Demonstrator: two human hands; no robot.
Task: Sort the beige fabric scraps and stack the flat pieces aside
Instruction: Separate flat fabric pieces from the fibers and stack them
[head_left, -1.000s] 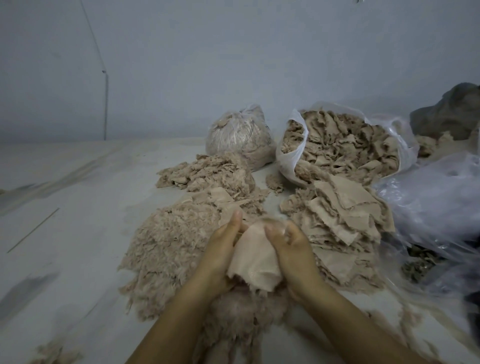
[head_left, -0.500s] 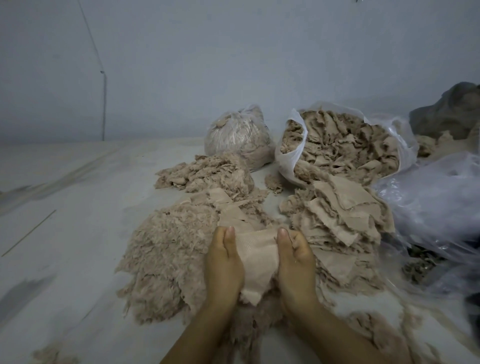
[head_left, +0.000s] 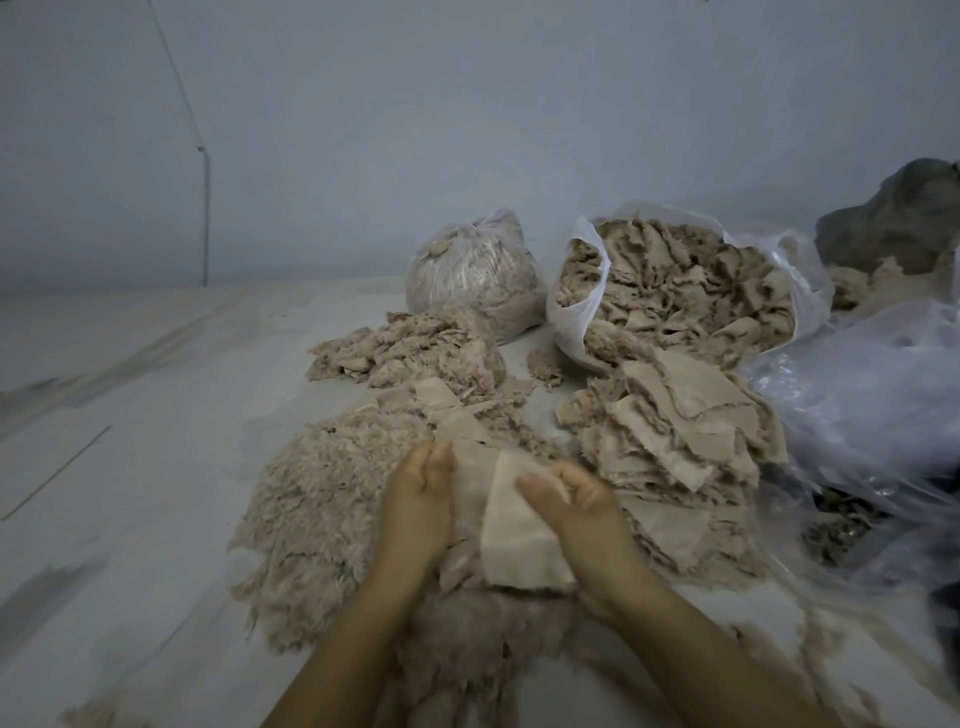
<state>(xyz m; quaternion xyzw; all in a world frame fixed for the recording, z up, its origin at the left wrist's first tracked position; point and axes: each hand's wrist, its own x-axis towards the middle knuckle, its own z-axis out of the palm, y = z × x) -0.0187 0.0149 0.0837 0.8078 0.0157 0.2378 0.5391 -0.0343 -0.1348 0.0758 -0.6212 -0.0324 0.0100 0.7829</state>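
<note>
Here, near the floor's front edge, the left hand (head_left: 418, 506) and right hand (head_left: 582, 506) each pinch a side of one flat beige piece (head_left: 514, 540) above the fluffy heap (head_left: 332, 519). Judging by the task, pull it taut, shake off clinging fluff, then lay it squarely on the flat stack (head_left: 685, 441) just right. Beyond stands the open bag (head_left: 576, 312).

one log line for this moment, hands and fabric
phase: sorting | left hand: holds flat piece | right hand: pinches same piece | flat stack: to the right | fluffy heap: left
</note>
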